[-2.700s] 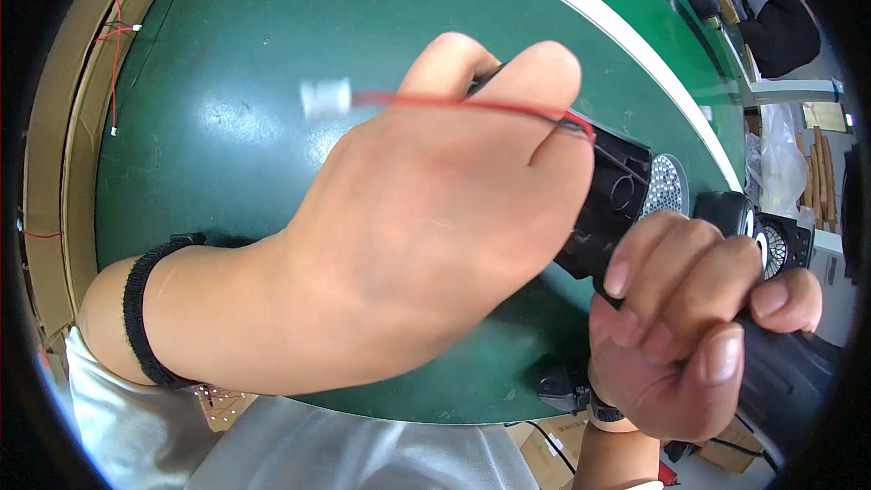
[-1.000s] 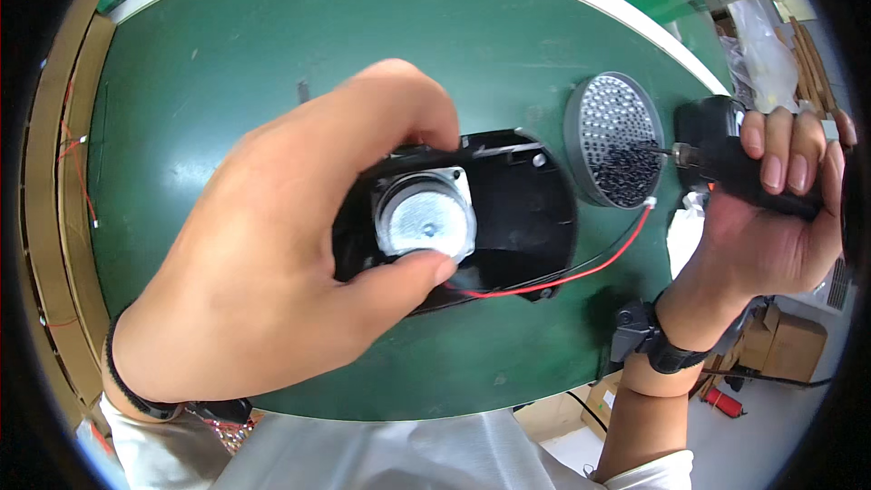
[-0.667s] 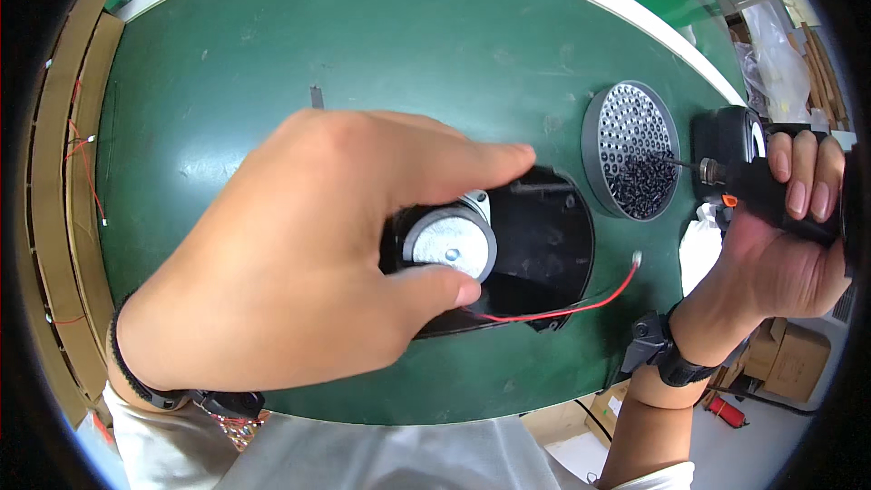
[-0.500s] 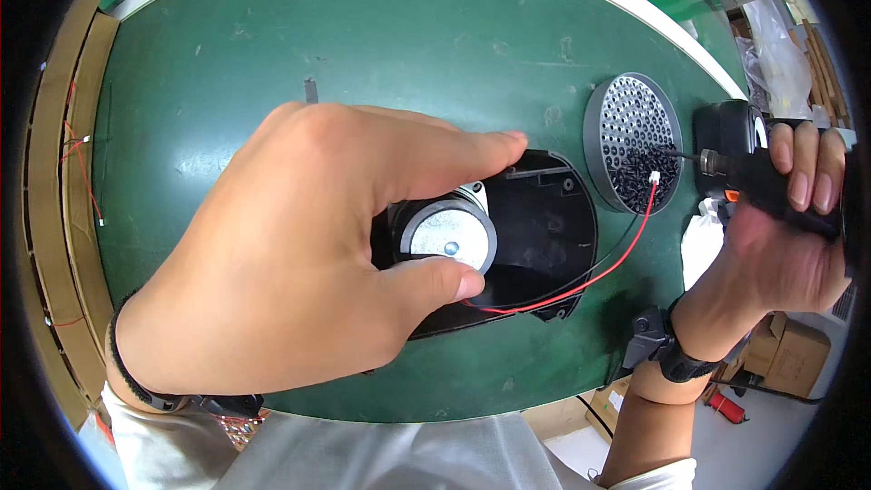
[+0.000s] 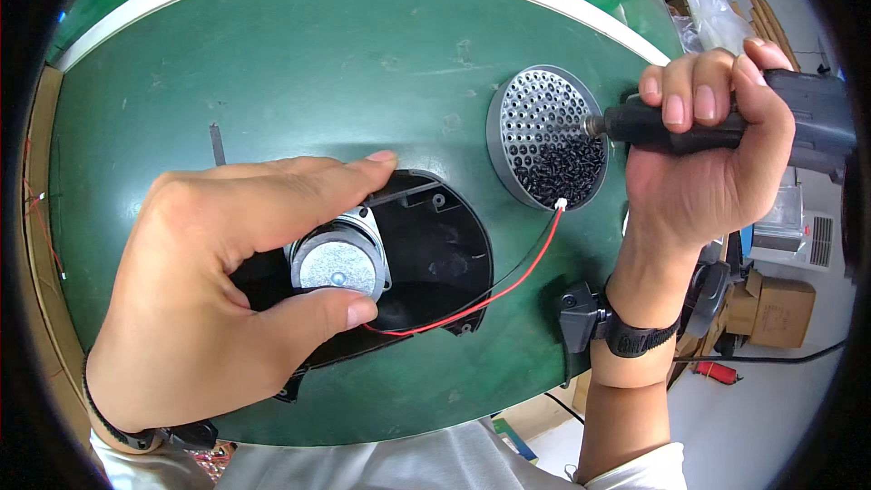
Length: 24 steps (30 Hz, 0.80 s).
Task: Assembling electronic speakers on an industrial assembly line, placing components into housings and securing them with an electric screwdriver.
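My left hand [image 5: 227, 281] spans a round speaker [image 5: 337, 265] with a silver-backed magnet, lying in a black plastic housing [image 5: 426, 259]. Its thumb presses at the magnet's near edge, while a fingertip reaches the housing's far rim; the other fingers are hidden. A red and black wire pair [image 5: 508, 295] runs from the speaker to a small white connector [image 5: 561, 204] at the screw dish. My right hand [image 5: 699, 145] is wrapped round a black power screwdriver [image 5: 671, 122], its tip end over the round grey dish [image 5: 496, 141], where black screws [image 5: 562, 168] are heaped.
The green tabletop [image 5: 299, 63] has a pale raised border at the back. Cardboard strips [image 5: 41, 154] line the left edge, with thin wires there. Beyond the table at right stand a cardboard box [image 5: 780, 308] and a red spool [image 5: 717, 372]; a black cable crosses the gap.
The view has shifted, so the housing and dish appear further left. My right hand and screwdriver have moved up and away beside the dish. My left hand keeps its place on the speaker and housing.
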Each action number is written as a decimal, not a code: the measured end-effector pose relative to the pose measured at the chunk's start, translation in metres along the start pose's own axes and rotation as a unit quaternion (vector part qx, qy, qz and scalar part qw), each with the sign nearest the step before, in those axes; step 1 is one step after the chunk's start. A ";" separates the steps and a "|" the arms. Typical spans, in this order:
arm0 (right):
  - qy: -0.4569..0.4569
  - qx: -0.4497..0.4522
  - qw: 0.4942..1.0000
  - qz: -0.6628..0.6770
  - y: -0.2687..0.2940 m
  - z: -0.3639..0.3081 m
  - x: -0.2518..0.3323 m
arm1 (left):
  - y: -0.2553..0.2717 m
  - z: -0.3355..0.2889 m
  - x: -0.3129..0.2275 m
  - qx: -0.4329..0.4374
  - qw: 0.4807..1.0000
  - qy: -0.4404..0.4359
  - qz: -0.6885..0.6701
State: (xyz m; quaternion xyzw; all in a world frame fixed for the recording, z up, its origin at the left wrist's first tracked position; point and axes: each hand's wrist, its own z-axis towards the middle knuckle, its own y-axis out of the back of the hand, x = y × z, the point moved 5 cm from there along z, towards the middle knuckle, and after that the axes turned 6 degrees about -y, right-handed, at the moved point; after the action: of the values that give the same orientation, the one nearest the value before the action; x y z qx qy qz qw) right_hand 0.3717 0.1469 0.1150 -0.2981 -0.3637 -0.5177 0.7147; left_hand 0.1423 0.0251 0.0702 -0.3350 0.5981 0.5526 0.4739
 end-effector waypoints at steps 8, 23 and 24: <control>-0.064 -0.014 0.996 0.065 0.002 -0.003 -0.008 | 0.000 0.002 0.002 0.009 1.000 -0.021 0.004; -0.085 -0.026 0.994 0.062 -0.001 -0.005 -0.018 | 0.000 0.000 0.003 0.005 1.000 -0.024 0.005; -0.085 -0.024 0.994 0.061 -0.001 -0.005 -0.015 | 0.000 -0.001 0.003 0.007 1.000 -0.021 0.010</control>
State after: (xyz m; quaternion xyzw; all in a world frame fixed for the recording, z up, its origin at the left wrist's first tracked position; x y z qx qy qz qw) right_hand 0.3684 0.1507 0.0995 -0.3795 -0.3916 -0.4542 0.7045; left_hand 0.1415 0.0249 0.0671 -0.3139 0.5956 0.5597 0.4832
